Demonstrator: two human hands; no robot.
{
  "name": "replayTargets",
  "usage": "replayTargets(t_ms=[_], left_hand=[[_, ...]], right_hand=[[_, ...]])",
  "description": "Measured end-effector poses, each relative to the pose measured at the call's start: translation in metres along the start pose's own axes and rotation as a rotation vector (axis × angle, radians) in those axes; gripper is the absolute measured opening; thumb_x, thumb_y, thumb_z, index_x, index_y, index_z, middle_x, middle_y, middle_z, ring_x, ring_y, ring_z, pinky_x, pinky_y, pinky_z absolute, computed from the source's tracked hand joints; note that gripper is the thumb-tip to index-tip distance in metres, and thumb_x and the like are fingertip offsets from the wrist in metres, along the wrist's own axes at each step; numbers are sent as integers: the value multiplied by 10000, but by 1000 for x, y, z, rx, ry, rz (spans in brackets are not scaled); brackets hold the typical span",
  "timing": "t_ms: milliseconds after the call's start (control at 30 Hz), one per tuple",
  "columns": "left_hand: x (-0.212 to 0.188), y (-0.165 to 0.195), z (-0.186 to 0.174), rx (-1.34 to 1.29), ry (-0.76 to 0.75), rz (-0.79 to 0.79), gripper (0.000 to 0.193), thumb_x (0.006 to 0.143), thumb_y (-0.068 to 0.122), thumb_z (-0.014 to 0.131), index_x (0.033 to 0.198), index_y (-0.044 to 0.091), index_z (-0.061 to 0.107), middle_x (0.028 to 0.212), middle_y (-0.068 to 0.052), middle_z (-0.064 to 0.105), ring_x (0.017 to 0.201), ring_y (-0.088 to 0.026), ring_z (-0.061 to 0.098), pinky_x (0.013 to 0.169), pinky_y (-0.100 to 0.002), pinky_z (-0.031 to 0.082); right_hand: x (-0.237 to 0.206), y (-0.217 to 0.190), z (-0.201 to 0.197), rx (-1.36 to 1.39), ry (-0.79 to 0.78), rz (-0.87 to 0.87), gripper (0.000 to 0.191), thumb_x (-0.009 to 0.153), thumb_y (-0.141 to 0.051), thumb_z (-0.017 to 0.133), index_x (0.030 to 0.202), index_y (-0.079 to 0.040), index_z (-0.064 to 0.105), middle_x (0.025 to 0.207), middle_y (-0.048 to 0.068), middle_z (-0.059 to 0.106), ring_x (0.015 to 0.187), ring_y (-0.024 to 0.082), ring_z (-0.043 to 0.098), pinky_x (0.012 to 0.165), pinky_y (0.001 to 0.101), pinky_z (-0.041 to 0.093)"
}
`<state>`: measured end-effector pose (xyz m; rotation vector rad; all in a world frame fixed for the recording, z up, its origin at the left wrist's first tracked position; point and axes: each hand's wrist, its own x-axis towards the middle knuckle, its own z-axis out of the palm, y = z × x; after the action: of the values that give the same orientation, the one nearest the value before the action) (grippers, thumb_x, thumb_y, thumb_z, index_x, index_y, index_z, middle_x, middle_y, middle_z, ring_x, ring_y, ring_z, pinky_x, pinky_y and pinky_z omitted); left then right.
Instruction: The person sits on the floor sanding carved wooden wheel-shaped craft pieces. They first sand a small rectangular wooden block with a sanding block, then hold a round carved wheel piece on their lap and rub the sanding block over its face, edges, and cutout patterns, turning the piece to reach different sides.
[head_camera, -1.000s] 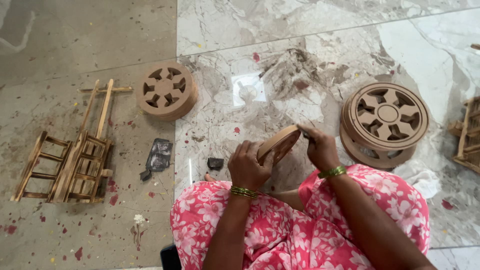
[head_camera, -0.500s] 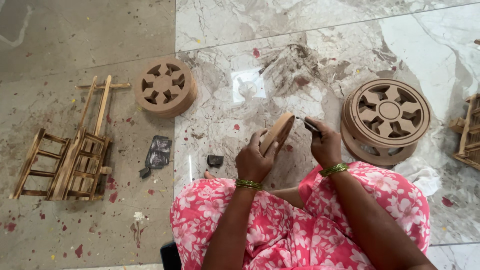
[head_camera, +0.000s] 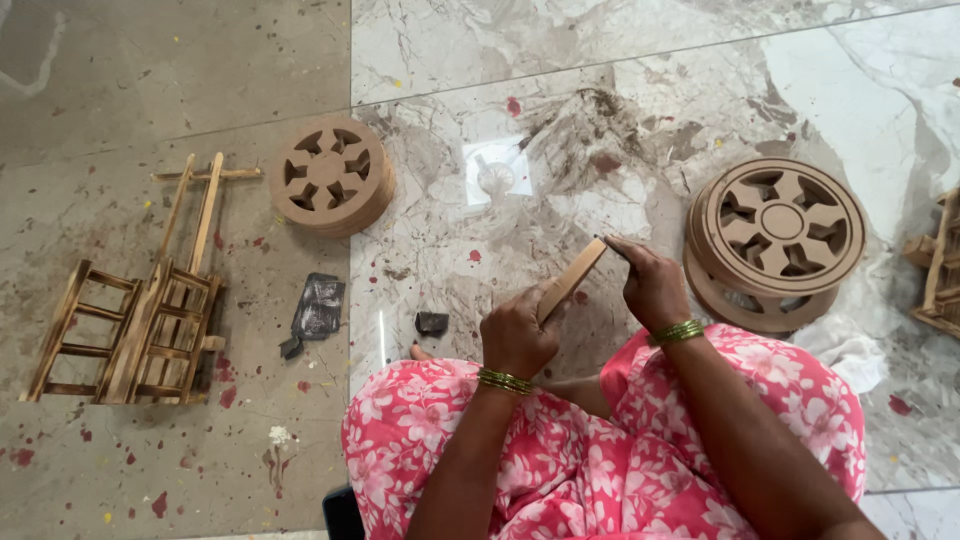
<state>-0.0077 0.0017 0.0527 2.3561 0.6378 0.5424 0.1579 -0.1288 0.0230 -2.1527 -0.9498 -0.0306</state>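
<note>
My left hand (head_camera: 517, 335) grips a flat round wooden piece (head_camera: 572, 279), held edge-on and tilted up over my lap. My right hand (head_camera: 650, 285) is closed on a small dark tool whose tip touches the top edge of that piece. Both wrists wear green bangles. Pink flowered cloth covers my knees below the hands.
A stack of spoked wooden wheels (head_camera: 775, 240) lies right of my right hand. Another wooden wheel stack (head_camera: 331, 175) sits at the upper left. A wooden cart frame (head_camera: 135, 310) rests at the far left. A dark crumpled sheet (head_camera: 318, 306) and a small black block (head_camera: 432, 323) lie on the marble floor.
The wooden piece has been turned from showing its broad face to nearly edge-on, and both hands have lifted slightly. The right hand's tool has stayed at its upper edge.
</note>
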Motion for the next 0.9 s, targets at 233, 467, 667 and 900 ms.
replayTargets(t_ms=[233, 467, 667, 900], left_hand=[[-4, -5, 10, 22, 41, 30, 317, 911, 368, 672, 1112, 129, 726, 908, -123, 750, 804, -343, 723, 677, -457, 572], [-1, 4, 11, 36, 6, 107, 333, 913, 395, 664, 1106, 133, 733, 842, -122, 733, 738, -337, 713, 653, -467, 564], [-2, 3, 16, 39, 11, 109, 328, 933, 382, 658, 1118, 117, 717, 855, -117, 731, 745, -332, 711, 669, -468, 565], [0, 3, 15, 28, 24, 131, 358, 903, 379, 677, 1163, 141, 740, 865, -121, 745, 721, -322, 715, 653, -462, 559]], right_hand=[[-24, -35, -6, -51, 120, -635, 462, 843, 105, 570, 1215, -128, 713, 1287, 80, 717, 1268, 249, 647, 1074, 441, 559], [-7, -20, -7, -16, 129, -339, 463, 890, 130, 549, 1220, -144, 723, 1290, 50, 718, 1261, 199, 652, 1076, 375, 560], [-18, -11, 11, -65, 158, -597, 462, 931, 126, 588, 1286, -157, 672, 1362, 29, 681, 1321, 183, 614, 1120, 397, 534], [-11, -6, 9, -131, 77, -393, 585, 907, 195, 537, 1363, -159, 631, 1439, 15, 647, 1378, 201, 602, 1114, 315, 539]])
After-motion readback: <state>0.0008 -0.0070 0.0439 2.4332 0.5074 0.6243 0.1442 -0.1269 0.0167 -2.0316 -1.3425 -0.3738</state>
